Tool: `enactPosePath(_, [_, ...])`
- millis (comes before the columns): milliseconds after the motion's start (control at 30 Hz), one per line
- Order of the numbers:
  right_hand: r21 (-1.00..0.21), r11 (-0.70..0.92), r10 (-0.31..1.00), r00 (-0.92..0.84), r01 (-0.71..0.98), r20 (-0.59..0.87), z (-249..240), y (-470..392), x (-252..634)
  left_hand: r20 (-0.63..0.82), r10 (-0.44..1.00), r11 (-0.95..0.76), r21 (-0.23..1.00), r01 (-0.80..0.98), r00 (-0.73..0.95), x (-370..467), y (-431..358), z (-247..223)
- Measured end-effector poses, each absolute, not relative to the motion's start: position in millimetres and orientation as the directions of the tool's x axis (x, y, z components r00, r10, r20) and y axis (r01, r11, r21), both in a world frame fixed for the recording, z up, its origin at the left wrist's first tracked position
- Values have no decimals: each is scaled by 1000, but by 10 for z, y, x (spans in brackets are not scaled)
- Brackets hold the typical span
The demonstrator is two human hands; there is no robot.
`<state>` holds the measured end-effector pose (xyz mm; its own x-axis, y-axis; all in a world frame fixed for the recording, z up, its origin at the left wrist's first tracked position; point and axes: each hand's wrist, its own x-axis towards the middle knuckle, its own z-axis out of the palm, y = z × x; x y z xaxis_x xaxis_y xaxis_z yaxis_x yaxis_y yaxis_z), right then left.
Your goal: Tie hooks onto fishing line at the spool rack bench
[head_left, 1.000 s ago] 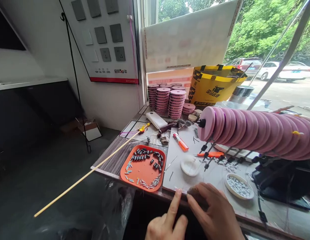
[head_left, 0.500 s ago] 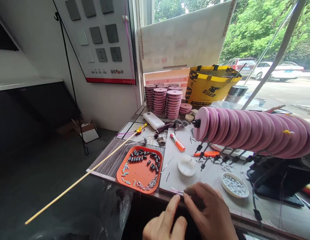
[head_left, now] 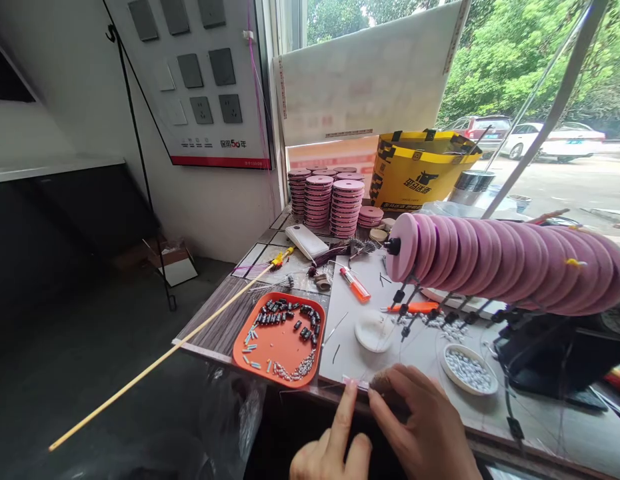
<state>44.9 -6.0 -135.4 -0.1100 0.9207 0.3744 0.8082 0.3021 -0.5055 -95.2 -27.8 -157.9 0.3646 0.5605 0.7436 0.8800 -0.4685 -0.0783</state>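
At the front edge of the table, my left hand [head_left: 335, 440] has its index finger stretched out, the tip on a small pale pinkish strip [head_left: 361, 385]. The thumb stands apart and the other fingers are curled; I see nothing held there. Just to the right, my right hand [head_left: 420, 417] is closed in a pinch at the strip's right end. What lies between its thumb and finger is too small and hidden to make out. Behind the hands is a small white dish [head_left: 374, 333]. A white bowl of small grey-white beads [head_left: 467, 371] sits to the right.
An orange tray [head_left: 283, 341] with black, silver and light-blue small parts lies left. A row of pink spools [head_left: 505, 263] with hanging weights overhangs the right side. A long thin stick [head_left: 160, 360] juts past the table's left edge. An orange-handled tool [head_left: 356, 285] lies behind.
My left index finger has moved slightly up and onto the pinkish strip. My right hand stays nearly in place, still pinched.
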Motion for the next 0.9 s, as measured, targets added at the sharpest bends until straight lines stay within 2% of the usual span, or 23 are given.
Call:
enactPosePath(167, [-484,261,943,-114,836,312,-1279,-42,459,718,505,-423,-277,863,478,-974,-285,-1552])
enactPosePath(233, [-472,257,945,-116,844,307,-1265,-42,463,708,496,-411,-319,854,503,-981,-285,-1537])
enactPosePath(533, [-458,246,954,-129,854,272,-1234,-54,526,701,465,-392,-385,836,541,-1002,-281,-1532])
enactPosePath(800, [-460,260,950,-140,849,279,-1245,-39,493,601,464,-472,-453,756,650,-1201,-251,-1457])
enactPosePath(900, [-481,263,950,-139,837,278,-1250,-40,504,601,456,-493,-443,749,656,-1201,-237,-1417])
